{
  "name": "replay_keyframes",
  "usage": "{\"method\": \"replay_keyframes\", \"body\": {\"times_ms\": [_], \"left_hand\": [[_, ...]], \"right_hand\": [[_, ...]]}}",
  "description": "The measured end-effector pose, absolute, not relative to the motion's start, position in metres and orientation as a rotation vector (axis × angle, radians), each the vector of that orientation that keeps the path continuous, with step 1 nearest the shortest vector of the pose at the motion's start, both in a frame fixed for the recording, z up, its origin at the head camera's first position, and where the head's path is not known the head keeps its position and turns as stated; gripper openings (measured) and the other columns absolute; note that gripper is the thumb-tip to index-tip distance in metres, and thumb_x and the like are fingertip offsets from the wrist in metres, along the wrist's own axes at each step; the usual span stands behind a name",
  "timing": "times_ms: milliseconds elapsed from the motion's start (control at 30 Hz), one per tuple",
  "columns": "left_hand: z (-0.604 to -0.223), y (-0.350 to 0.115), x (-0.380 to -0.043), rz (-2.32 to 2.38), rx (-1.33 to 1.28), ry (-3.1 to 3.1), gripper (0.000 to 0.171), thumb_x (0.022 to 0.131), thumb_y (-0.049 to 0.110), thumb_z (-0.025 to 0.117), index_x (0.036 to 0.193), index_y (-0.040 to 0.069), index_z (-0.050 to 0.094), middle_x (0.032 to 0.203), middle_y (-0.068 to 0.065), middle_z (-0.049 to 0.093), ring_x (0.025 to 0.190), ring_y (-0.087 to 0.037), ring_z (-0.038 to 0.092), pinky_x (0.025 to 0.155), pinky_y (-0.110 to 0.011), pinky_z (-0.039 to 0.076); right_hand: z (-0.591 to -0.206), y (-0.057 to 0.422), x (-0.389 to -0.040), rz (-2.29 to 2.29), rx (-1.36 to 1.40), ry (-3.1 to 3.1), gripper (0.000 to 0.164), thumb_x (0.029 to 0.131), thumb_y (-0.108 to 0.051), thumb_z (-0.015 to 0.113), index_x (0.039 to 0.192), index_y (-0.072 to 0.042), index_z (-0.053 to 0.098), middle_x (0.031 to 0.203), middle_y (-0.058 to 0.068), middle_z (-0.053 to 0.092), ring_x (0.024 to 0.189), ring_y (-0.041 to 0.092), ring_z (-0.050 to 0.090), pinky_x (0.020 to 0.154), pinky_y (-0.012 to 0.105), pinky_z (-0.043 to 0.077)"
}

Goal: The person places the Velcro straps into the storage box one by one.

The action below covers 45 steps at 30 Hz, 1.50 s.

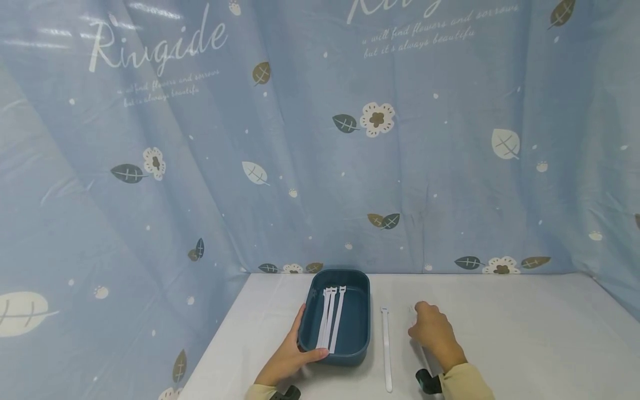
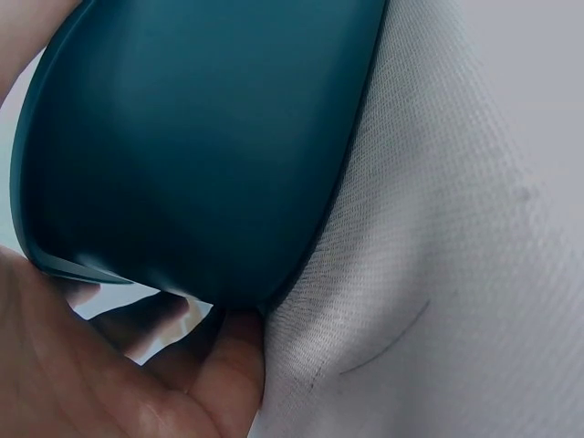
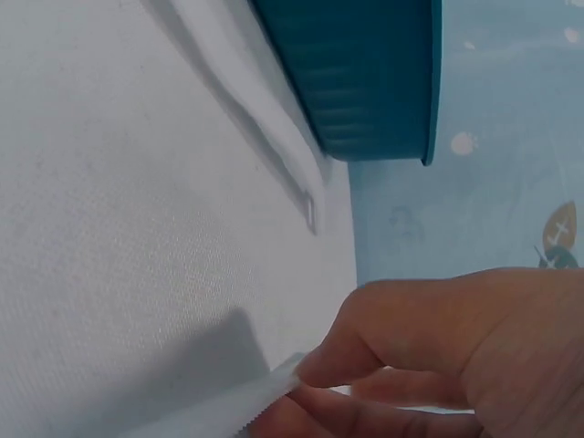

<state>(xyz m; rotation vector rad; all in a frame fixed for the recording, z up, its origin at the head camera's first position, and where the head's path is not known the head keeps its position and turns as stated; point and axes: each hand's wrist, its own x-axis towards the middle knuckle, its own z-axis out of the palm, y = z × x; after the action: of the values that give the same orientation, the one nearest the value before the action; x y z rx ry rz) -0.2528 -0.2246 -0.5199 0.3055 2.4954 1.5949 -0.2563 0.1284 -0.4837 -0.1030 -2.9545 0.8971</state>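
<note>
A dark teal plastic bin [image 1: 354, 328] stands on the table with several white cable ties [image 1: 337, 322] lying lengthwise inside. They are flat straps with slotted heads. My left hand [image 1: 290, 355] grips the bin's left near corner, thumb over the rim; in the left wrist view its fingers [image 2: 233, 365] curl against the bin's side. Right of the bin, one white cable tie [image 1: 386, 350] lies flat on the table. Further right, my right hand [image 1: 437, 333] pinches the end of another white cable tie [image 3: 219, 411] between thumb and fingers. That tie is partly hidden by the hand.
A white cloth covers the table [image 1: 525, 333]. Behind and to the left hangs a blue curtain [image 1: 310, 139] with leaves, flowers and lettering, meeting the table's back edge just behind the bin. Dark wrist cameras [image 1: 428, 381] sit at both sleeves.
</note>
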Motion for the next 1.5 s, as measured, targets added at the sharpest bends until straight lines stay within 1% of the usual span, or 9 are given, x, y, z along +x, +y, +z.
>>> {"method": "replay_keyframes", "body": {"times_ms": [133,200,267,600,800,1000,1200,1300,1500], "left_hand": [[-0.521,-0.225,-0.253,1.605,0.313,2.487,0.125,0.081,0.038,0.088,0.168,0.031,-0.001,0.175,-0.014,0.01,0.157,-0.046,0.022,0.119,-0.074,0.026],[-0.52,-0.225,-0.253,1.605,0.312,2.485,0.124,0.081,0.038,0.088,0.168,0.031,-0.001,0.175,-0.014,0.01,0.157,-0.046,0.022,0.119,-0.074,0.026],[-0.519,-0.224,-0.253,1.601,0.31,2.488,0.124,0.081,0.038,0.088,0.168,0.032,-0.001,0.175,-0.014,0.01,0.157,-0.046,0.022,0.119,-0.074,0.026],[-0.521,-0.225,-0.253,1.592,0.304,2.489,0.125,0.082,0.039,0.087,0.168,0.027,-0.001,0.175,-0.014,0.01,0.157,-0.046,0.022,0.119,-0.074,0.027],[-0.525,-0.227,-0.254,1.62,0.325,2.463,0.123,0.082,0.037,0.087,0.168,0.031,-0.002,0.175,-0.015,0.01,0.156,-0.046,0.023,0.12,-0.073,0.026],[-0.526,-0.227,-0.255,1.631,0.325,2.454,0.122,0.083,0.036,0.087,0.167,0.036,-0.001,0.175,-0.014,0.01,0.156,-0.045,0.023,0.121,-0.073,0.024],[-0.525,-0.226,-0.254,1.602,0.316,2.486,0.122,0.082,0.038,0.087,0.167,0.033,-0.001,0.175,-0.016,0.012,0.156,-0.048,0.023,0.119,-0.075,0.024],[-0.524,-0.226,-0.254,1.612,0.315,2.476,0.122,0.082,0.037,0.087,0.167,0.035,0.0,0.175,-0.015,0.011,0.156,-0.047,0.023,0.12,-0.074,0.024],[-0.524,-0.226,-0.255,1.618,0.317,2.471,0.122,0.082,0.037,0.088,0.167,0.037,0.0,0.175,-0.013,0.012,0.157,-0.044,0.023,0.12,-0.074,0.023]], "right_hand": [[-0.481,0.13,-0.255,0.914,-0.129,-2.975,0.027,0.077,-0.001,0.078,0.097,0.012,0.066,0.085,0.023,0.071,0.065,0.024,0.065,0.058,0.04,0.057],[-0.48,0.131,-0.255,0.929,-0.139,-2.991,0.02,0.078,-0.001,0.077,0.091,0.009,0.066,0.077,0.015,0.069,0.062,0.022,0.063,0.056,0.036,0.055],[-0.478,0.132,-0.255,0.951,-0.141,-3.0,0.018,0.079,-0.002,0.076,0.089,0.008,0.065,0.073,0.012,0.066,0.06,0.021,0.063,0.054,0.034,0.054],[-0.48,0.139,-0.256,1.033,-0.133,-3.0,0.013,0.081,0.0,0.073,0.088,0.009,0.067,0.067,0.009,0.065,0.056,0.017,0.063,0.053,0.03,0.051],[-0.479,0.139,-0.255,1.053,-0.128,-2.992,0.009,0.081,0.001,0.071,0.086,0.007,0.067,0.065,0.007,0.064,0.055,0.017,0.062,0.053,0.03,0.05],[-0.476,0.138,-0.254,1.06,-0.137,-3.009,0.008,0.083,0.002,0.071,0.088,0.007,0.067,0.067,0.008,0.064,0.057,0.018,0.062,0.055,0.031,0.051],[-0.476,0.14,-0.257,1.146,-0.156,-2.999,0.018,0.087,0.001,0.069,0.1,0.012,0.068,0.067,0.008,0.065,0.056,0.017,0.063,0.056,0.031,0.052],[-0.476,0.141,-0.258,1.22,-0.155,-2.967,0.023,0.089,0.0,0.068,0.107,0.014,0.067,0.069,0.008,0.066,0.055,0.016,0.063,0.055,0.031,0.053],[-0.478,0.141,-0.261,1.36,-0.145,-2.881,0.027,0.089,0.002,0.065,0.112,0.016,0.066,0.078,0.011,0.068,0.054,0.015,0.064,0.053,0.03,0.056]]}}
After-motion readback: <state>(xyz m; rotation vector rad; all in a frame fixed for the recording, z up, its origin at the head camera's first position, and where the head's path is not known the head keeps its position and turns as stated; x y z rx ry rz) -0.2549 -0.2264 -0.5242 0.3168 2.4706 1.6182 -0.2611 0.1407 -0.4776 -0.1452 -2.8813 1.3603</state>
